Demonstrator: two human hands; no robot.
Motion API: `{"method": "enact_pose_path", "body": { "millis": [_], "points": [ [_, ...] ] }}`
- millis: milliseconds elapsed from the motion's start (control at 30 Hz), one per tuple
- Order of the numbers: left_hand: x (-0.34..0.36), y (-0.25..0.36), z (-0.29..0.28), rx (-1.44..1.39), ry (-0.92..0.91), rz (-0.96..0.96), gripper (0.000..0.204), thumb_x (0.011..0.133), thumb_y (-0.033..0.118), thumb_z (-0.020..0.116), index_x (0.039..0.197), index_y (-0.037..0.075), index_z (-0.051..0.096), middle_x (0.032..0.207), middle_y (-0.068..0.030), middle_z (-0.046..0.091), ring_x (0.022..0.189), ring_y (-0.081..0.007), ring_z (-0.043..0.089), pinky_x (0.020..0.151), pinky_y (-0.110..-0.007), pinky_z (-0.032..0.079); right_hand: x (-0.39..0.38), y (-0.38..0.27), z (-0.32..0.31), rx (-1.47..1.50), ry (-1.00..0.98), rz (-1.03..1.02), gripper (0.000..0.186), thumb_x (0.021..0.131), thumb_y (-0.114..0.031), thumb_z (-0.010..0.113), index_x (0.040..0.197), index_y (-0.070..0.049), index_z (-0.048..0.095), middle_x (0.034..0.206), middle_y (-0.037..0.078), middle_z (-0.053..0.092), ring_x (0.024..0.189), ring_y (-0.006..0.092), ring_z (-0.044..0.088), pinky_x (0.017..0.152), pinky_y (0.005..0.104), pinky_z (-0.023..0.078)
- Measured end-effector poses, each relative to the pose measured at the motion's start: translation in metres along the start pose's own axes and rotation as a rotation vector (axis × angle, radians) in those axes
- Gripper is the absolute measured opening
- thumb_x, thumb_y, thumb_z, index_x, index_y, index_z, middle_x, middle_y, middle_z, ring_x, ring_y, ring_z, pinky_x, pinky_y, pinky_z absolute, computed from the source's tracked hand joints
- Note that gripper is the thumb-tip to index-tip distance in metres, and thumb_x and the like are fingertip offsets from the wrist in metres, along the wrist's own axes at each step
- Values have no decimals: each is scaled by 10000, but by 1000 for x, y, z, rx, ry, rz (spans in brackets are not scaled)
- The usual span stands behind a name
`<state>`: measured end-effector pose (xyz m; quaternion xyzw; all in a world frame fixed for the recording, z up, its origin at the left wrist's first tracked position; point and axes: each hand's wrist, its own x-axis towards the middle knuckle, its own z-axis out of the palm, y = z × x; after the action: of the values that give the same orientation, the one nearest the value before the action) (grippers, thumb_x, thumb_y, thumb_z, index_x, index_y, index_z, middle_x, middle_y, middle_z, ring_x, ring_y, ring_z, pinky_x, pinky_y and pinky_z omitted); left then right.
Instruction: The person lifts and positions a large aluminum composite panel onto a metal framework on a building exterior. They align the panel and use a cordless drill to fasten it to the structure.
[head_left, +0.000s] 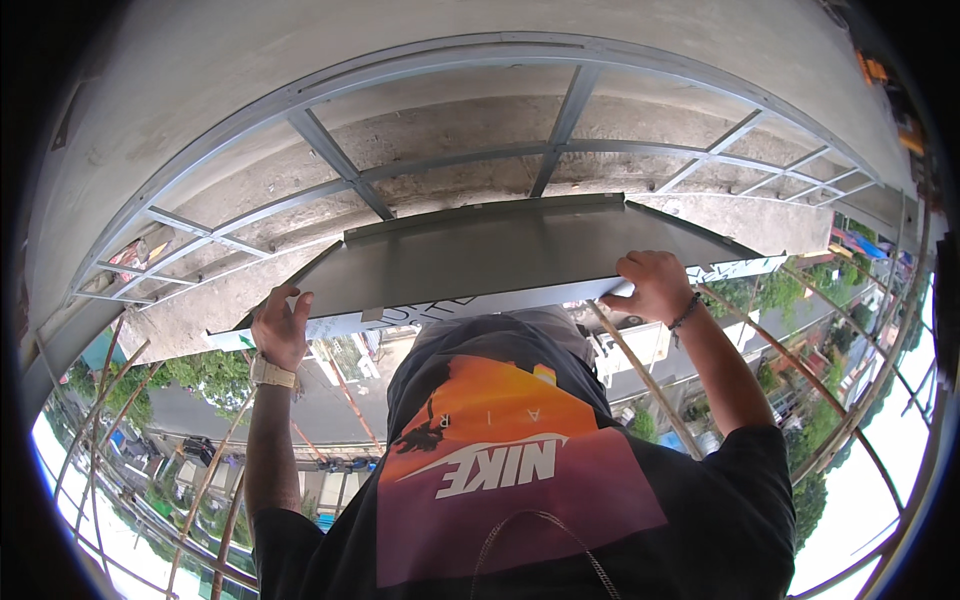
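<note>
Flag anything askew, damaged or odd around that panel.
Nothing looks clearly damaged. Dark scrawled marks on the near edge of the metal panel look odd against its plain surface; the curve in the metal frame is likely lens distortion.

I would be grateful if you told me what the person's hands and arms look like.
Both the left hand and right hand are gloveless. A pale wristband, possibly a watch, circles the left wrist; a dark bracelet, apparently beaded, circles the right. Black short sleeves leave both forearms uncovered.
</note>
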<state>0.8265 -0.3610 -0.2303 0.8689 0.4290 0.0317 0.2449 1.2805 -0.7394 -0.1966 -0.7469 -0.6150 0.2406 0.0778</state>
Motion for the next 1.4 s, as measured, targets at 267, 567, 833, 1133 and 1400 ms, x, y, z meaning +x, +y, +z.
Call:
{"method": "enact_pose_path", "body": {
  "millis": [267, 567, 833, 1133, 1400],
  "points": [
    [41, -3, 3, 57, -119, -110, 281, 927, 379, 745, 981, 111, 683, 617, -118, 631, 594, -309, 667, 561, -426, 489, 29, 17, -6, -13, -22, 1, 436, 646, -384, 883, 762, -91, 582, 747, 78, 601, 655, 325, 647, 581, 446, 512],
    [14, -9, 0, 9, -69, -26, 264, 893, 366, 773, 918, 122, 673, 573, -72, 503, 539, -279, 541, 551, -419, 438, 14, 5, -8, 15, -51, -3, 398, 675, -400, 865, 781, -113, 610, 743, 60, 617, 683, 289, 670, 602, 426, 538],
    [-3, 0, -13, -12, -49, 50, 211, 849, 217, 809, 900, 94, 644, 587, -65, 470, 533, -250, 503, 531, -395, 392, -7, -2, -8, 65, 5, -18, 397, 663, -354, 884, 748, -111, 582, 726, 62, 579, 629, 272, 647, 553, 411, 523],
    [-13, 1, -11, -4, -80, 79, 321, 958, 389, 724, 924, 80, 645, 587, -59, 458, 518, -213, 466, 507, -381, 363, -13, -5, -2, 116, 8, -17, 390, 663, -346, 885, 828, -106, 626, 801, 61, 610, 707, 285, 665, 606, 426, 537],
    [-37, 0, -8, 54, -113, 50, 414, 929, 502, 719, 928, 93, 655, 576, -81, 535, 564, -308, 572, 565, -431, 444, -26, -14, 5, 87, -161, 61, 429, 676, -367, 885, 936, -118, 652, 876, 51, 641, 821, 290, 676, 715, 439, 544]
  ]
}}
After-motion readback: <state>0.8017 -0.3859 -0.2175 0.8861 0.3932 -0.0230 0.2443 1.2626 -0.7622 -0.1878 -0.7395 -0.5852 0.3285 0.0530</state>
